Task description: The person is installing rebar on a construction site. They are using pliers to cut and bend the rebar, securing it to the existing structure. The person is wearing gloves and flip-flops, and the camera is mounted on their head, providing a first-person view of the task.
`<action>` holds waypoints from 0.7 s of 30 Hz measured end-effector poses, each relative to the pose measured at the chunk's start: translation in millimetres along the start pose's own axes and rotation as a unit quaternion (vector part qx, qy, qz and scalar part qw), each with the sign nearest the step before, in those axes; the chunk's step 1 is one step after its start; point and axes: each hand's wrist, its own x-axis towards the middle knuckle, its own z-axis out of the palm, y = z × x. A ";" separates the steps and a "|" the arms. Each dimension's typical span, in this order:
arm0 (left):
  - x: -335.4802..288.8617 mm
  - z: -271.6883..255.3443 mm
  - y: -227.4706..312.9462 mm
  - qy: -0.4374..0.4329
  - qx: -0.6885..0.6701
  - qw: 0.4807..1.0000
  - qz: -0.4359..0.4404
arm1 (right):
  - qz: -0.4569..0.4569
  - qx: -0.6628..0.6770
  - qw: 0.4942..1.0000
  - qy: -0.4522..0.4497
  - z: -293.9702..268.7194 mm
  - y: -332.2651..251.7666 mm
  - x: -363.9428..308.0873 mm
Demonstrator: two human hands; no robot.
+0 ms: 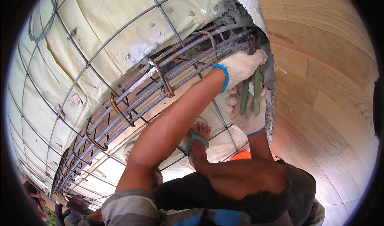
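Your white-gloved left hand [240, 66] grips the ribbed grey steel rebar [192, 62]. Your right hand [249, 116] clasps green-handled pliers [251, 93] just below. Both look stiff and heavy; hold the handles low.

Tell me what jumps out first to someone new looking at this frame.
Two white-gloved hands meet at upper right: the left hand reaches into the rebar cage, and the right hand grips a green-handled tool against the plywood formwork. The cage runs diagonally to lower left over wire mesh. A sandalled foot sits below centre.
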 end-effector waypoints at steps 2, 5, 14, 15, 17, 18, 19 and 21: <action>-6.6 -1.1 8.5 0.040 0.065 0.997 -0.013 | -0.039 -0.122 0.988 0.088 0.9 -13.9 -5.2; -1.0 -1.9 -1.3 0.075 0.189 0.978 0.038 | -0.049 -0.369 0.912 0.170 4.0 -12.6 -4.6; 9.2 14.9 -15.8 0.035 -0.038 0.992 0.113 | 0.122 0.203 0.943 -0.234 -46.8 -25.9 7.0; 10.6 17.2 -17.2 0.030 0.008 0.995 0.098 | 0.089 0.173 0.960 -0.199 -54.7 -20.0 -0.1; 0.7 18.8 -23.3 0.027 0.101 0.992 0.065 | 0.049 0.054 0.991 -0.113 -61.7 -8.3 -16.7; -7.1 19.3 -28.3 0.030 0.136 0.987 0.084 | 0.040 -0.035 0.997 -0.061 -65.5 -3.9 -25.5; -18.6 18.3 -27.8 0.015 0.165 0.984 0.065 | 0.026 -0.121 0.992 -0.004 -70.6 0.3 -35.4; -43.4 11.7 -26.3 -0.017 0.221 0.975 0.024 | 0.059 -0.094 0.993 -0.039 -85.7 6.3 -45.9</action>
